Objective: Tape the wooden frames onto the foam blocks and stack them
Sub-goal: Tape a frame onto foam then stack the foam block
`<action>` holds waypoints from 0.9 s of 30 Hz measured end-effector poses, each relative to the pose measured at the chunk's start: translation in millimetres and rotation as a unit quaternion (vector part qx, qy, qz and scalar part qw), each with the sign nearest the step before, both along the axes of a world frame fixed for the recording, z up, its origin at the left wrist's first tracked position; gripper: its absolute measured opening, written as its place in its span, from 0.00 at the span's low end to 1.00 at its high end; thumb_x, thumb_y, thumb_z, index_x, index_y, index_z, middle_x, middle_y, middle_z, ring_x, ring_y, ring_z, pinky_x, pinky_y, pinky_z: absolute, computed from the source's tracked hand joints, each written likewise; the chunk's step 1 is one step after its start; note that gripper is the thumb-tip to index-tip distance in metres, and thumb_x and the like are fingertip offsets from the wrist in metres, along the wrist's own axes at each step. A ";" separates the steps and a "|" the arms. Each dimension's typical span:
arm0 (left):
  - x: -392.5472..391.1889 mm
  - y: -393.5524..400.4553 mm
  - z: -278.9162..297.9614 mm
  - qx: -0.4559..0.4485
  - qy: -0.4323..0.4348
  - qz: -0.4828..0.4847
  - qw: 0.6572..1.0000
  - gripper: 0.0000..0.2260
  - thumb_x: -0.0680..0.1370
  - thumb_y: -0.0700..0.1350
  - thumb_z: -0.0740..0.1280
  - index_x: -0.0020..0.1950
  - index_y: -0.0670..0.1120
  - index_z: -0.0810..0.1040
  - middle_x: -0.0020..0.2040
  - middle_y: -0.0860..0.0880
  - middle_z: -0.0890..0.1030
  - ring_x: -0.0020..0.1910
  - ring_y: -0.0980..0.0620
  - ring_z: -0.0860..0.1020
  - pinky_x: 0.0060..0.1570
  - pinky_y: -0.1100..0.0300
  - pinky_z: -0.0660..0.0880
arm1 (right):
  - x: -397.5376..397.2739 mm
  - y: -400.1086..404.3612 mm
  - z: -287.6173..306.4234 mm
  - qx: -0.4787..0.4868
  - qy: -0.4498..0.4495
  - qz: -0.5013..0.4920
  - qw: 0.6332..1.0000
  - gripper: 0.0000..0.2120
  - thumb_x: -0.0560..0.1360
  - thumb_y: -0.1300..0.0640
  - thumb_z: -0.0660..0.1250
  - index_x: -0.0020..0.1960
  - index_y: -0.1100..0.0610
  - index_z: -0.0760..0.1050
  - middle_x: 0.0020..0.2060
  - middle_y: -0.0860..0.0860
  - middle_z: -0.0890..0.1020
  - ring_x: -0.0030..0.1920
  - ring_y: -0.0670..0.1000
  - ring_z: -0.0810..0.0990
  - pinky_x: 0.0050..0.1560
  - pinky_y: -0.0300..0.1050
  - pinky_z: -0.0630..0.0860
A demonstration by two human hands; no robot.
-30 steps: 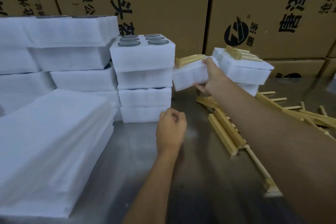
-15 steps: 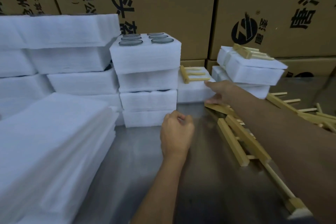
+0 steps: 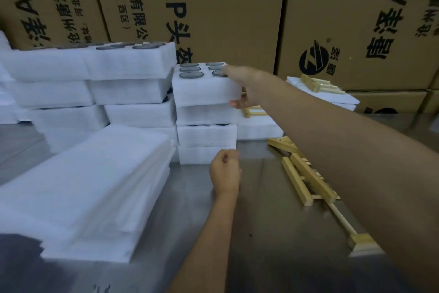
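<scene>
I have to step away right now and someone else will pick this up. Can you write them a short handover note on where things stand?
Right hand: has a grip on the right end of the top foam block, the one with round inserts, on the middle stack.
Left hand: a loose fist over the table, holding nothing that shows.
Done: a taped block with a frame on it sits beside the stack; another framed block lies far right.
Left: loose frames lie on the table, still to tape to blocks and stack. No tape roll is visible.
</scene>
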State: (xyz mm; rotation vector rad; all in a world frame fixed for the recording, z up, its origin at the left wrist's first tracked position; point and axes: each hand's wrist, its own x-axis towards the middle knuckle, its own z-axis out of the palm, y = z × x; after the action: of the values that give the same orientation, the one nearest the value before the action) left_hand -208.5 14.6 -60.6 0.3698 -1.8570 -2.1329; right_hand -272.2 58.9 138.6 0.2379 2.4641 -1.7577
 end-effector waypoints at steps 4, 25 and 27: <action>29.5 -13.3 1.1 0.085 0.007 -0.011 0.996 0.10 0.78 0.35 0.60 0.41 0.42 0.79 0.29 0.49 0.74 0.24 0.56 0.71 0.24 0.64 0.68 | 17.5 -1.0 7.1 -0.084 0.011 0.000 0.996 0.13 0.82 0.52 0.59 0.62 0.59 0.70 0.58 0.55 0.75 0.41 0.55 0.77 0.21 0.46 0.77; 171.5 -50.7 6.7 0.206 -0.052 -0.191 0.958 0.20 0.75 0.51 0.66 0.62 0.39 0.79 0.57 0.37 0.82 0.52 0.42 0.80 0.58 0.44 0.78 | 308.3 84.1 -146.1 -0.014 -0.102 -0.060 0.993 0.13 0.80 0.49 0.61 0.61 0.54 0.66 0.54 0.55 0.75 0.30 0.58 0.83 0.32 0.48 0.83; 177.4 -51.2 4.7 0.082 -0.030 -0.156 0.984 0.18 0.73 0.50 0.69 0.59 0.43 0.79 0.57 0.40 0.83 0.54 0.42 0.82 0.62 0.40 0.75 | 316.3 89.9 -154.0 0.011 -0.068 -0.055 0.996 0.12 0.80 0.48 0.58 0.61 0.52 0.65 0.51 0.55 0.77 0.26 0.56 0.81 0.26 0.46 0.80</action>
State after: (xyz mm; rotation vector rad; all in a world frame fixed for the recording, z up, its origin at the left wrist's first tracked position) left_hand -31.1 -36.6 -55.9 0.1894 -1.8812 -2.5179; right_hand 44.1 148.8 -15.3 0.4876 2.4171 -1.6952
